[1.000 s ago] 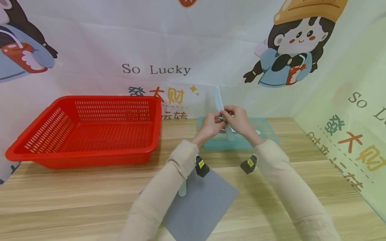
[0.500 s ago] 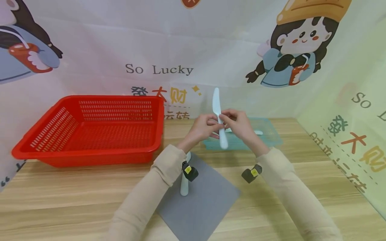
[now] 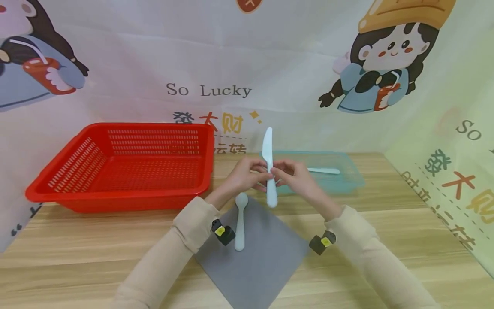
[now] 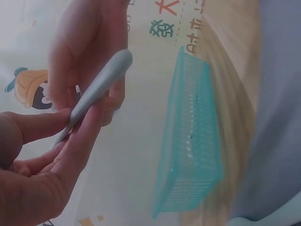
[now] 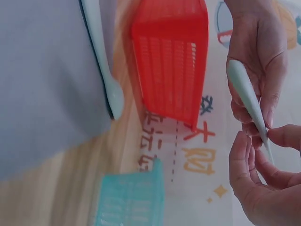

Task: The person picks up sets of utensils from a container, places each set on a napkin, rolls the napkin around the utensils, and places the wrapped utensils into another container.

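A pale plastic knife [image 3: 272, 195] is held upright between both hands, its blade pointing up and its handle down. My left hand [image 3: 247, 175] pinches it near the middle from the left, thumb in front. From the right, my right hand [image 3: 296, 177] pinches the same stretch with thumb and fingers. In the left wrist view, the knife handle [image 4: 101, 82] sticks out past the fingers. Below the hands, a pale spoon [image 3: 239, 225] lies on a grey square mat [image 3: 270, 244], bowl toward the far corner.
A teal mesh basket [image 3: 353, 174] stands behind the hands, with a pale utensil [image 3: 326, 171] in it, partly hidden. At the left is a large red basket [image 3: 127, 198]. A printed cloth [image 3: 293, 68] hangs behind the wooden table [image 3: 108, 257].
Both hands have brought the knife down and toward me, slightly left, away from the teal basket. Its tilt has become nearly upright. The left forearm has moved left, uncovering the spoon.
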A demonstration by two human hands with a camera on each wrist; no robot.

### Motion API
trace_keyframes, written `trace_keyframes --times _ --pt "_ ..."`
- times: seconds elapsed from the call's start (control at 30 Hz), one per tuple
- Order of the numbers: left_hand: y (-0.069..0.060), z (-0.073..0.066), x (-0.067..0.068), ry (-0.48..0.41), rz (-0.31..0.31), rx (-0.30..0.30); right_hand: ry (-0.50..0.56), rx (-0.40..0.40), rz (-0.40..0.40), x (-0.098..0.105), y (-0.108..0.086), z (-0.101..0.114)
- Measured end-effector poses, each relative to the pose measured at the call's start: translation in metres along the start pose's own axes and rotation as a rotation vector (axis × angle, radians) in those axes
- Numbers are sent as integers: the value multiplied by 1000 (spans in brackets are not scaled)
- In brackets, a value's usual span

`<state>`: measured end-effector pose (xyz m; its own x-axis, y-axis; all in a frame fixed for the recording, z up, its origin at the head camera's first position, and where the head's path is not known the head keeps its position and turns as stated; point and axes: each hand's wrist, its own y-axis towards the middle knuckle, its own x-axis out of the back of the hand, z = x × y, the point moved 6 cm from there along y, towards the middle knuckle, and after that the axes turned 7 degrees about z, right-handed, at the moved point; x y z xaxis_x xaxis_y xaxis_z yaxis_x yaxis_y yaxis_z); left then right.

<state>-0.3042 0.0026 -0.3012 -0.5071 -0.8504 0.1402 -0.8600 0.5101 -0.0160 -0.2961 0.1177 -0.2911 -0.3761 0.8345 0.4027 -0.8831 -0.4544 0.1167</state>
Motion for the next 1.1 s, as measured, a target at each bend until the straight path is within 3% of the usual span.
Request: trace_keyframes --times 0.13,0.4,0.77,1.1 --pt "-10 10 2 -35 29 37 19 -29 29 -12 -5 -4" --pt "-23 29 5 13 53 101 87 -53 66 -32 -13 -19" --pt "-30 51 4 -20 31 142 176 -120 102 -52 -18 -40" --pt "-34 66 4 4 -3 215 137 -122 118 -62 -21 -50"
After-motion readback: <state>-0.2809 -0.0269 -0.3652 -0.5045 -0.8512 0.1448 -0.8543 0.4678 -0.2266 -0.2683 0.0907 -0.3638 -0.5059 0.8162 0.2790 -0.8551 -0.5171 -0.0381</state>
